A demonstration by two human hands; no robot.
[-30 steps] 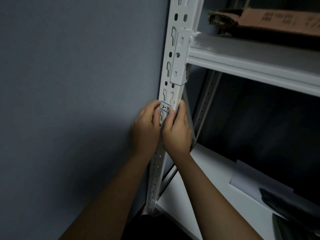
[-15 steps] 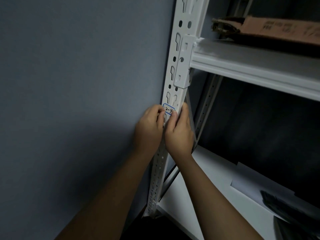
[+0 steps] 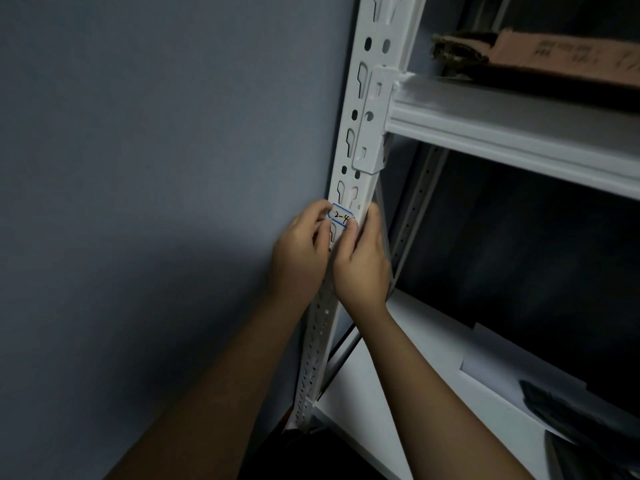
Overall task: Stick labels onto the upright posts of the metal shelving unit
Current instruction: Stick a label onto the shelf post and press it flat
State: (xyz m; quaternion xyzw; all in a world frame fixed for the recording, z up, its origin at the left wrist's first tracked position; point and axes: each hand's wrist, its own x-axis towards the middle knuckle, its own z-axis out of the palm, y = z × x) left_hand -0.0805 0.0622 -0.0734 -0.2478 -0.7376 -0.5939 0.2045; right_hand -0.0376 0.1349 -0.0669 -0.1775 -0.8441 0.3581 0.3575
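Grey wall beside slotted post

A white metal post, punched with rows of dark round holes and keyhole slots, stands against a flat blue-grey wall. On it sits a white label with a blue border and black handwriting that seems to read "2-4". The shelf beam is white too. Above lies brown cardboard with faint dark print. A pale grey sheet rests on the lower white shelf.
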